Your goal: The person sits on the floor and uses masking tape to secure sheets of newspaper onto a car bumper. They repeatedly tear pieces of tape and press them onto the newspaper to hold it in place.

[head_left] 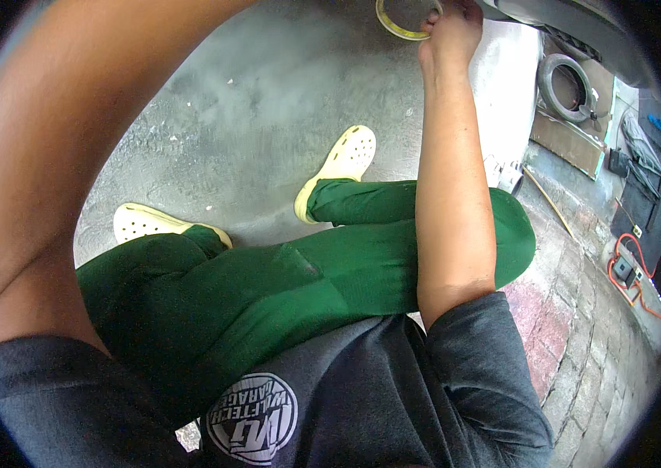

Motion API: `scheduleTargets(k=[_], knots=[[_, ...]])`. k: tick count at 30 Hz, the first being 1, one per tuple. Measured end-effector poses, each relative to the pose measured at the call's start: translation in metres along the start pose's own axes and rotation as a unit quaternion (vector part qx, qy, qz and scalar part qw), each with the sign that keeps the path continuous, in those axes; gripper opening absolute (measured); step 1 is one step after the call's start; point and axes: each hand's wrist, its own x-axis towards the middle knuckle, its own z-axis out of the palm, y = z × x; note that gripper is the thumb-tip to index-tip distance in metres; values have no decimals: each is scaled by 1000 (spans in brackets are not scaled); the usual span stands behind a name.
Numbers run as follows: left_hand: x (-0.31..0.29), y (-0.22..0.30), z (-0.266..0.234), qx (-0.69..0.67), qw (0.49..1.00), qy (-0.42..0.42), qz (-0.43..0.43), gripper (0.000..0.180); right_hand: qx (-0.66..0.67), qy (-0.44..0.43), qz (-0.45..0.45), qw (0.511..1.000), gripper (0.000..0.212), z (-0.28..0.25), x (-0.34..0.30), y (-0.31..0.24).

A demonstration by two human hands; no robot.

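Note:
At the top of the head view my right hand is closed on the rim of a tape roll, a thin ring with a yellowish edge. The upper part of the roll is cut off by the frame. Beside the hand, a dark curved panel reaches in from the upper right; I cannot tell whether the fingers touch it. My left arm rises along the left side and leaves through the top edge, so the left hand is out of sight.
My feet in pale yellow clogs rest on grey concrete. To the right, a tyre leans against a board. A thin stick lies near brick paving. Farther right are an orange cord and a grey box.

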Motion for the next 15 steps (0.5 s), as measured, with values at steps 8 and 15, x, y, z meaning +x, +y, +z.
scheduleTargets(k=[8, 15], knots=[[22, -25, 28, 230, 973, 29, 2, 40, -59, -38, -36, 997, 10, -6, 3, -7], [20, -19, 21, 209, 976, 66, 9, 43, -105, -80, -74, 989, 9, 3, 1, -2]])
